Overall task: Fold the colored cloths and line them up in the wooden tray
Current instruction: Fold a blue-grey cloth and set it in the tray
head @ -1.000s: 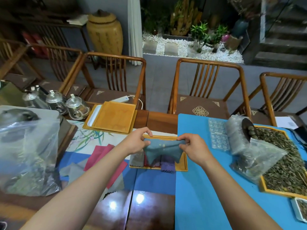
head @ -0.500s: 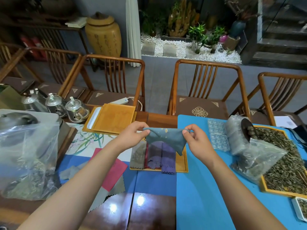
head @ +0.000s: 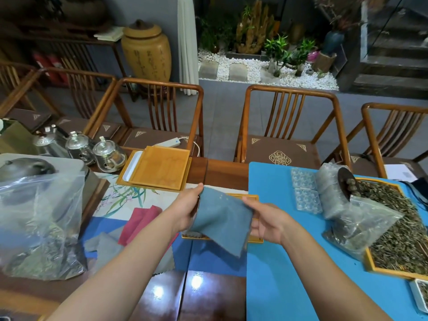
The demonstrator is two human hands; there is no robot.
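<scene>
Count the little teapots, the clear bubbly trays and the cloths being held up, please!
Glass teapots: 3
Clear plastic mould trays: 2
Blue cloth, held by the left hand and the right hand: 1
Total: 6

The small wooden tray (head: 253, 197) is mostly covered by the blue-grey cloth (head: 222, 220) held above it. To its left lie a flat red cloth (head: 141, 222) and grey cloth (head: 105, 247), low enough to pass over; beyond them bulks a tall clear plastic bag (head: 41, 218). Right of the tray, the bright blue mat (head: 278, 286) lies open up to the clear blister trays (head: 306, 193) and the bag of dried leaves (head: 361, 225)
</scene>
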